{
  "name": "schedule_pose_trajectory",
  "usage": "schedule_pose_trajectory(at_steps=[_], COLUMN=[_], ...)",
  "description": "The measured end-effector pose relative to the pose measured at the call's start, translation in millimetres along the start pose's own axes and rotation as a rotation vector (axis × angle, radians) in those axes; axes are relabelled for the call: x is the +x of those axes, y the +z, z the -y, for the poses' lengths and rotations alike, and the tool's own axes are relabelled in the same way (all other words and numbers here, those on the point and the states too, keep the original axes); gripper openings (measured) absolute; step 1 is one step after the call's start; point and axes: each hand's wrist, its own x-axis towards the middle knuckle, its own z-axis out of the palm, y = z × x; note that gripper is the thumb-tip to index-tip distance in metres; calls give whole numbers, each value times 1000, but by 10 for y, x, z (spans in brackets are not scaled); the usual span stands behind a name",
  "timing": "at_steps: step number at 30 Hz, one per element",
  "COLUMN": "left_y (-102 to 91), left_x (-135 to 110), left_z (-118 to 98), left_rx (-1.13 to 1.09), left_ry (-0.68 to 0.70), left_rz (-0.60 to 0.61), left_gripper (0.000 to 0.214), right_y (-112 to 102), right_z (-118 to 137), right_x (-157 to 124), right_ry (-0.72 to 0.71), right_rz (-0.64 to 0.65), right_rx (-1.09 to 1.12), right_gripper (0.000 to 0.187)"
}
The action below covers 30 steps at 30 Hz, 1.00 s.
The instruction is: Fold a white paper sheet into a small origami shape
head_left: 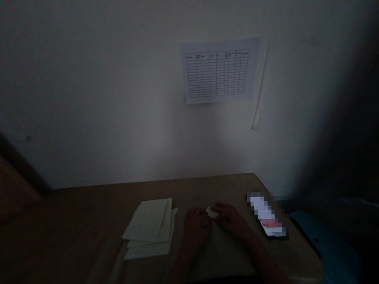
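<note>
My left hand (197,226) and my right hand (229,219) meet on the brown table. Between them is a small pale piece of paper (210,211), which looks folded. The fingers of both hands are bent in and pinch it from either side, with the thumbs close together at its near edge. Much of the paper is hidden under the fingers, and the light is dim. To the left of my left hand lies a loose stack of lined paper sheets (149,223), its edges uneven.
A phone (266,216) with a lit, blurred screen lies near the right edge of the table (94,204). Behind the table rises a pale wall (112,99) bearing a printed chart (218,71). A blue chair or stool (325,240) stands beyond the right edge.
</note>
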Motion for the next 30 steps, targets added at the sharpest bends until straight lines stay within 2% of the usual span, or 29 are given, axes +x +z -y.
schedule_pose_trajectory(at_steps=[8, 14, 23, 30], left_y=[45, 82, 112, 112], left_x=[36, 24, 33, 24], left_z=[-11, 16, 56, 57], left_rx=[10, -8, -2, 41], left_ry=[-24, -11, -6, -12], left_rz=[-27, -28, -37, -20], left_gripper=[9, 13, 14, 35], right_y=[25, 16, 36, 48], right_z=[-92, -50, -65, -92], right_x=[-13, 8, 23, 27], right_ry=[-36, 8, -4, 16], right_rz=[-98, -59, -53, -30], right_rx=[20, -31, -88, -89], right_gripper=[39, 41, 42, 42])
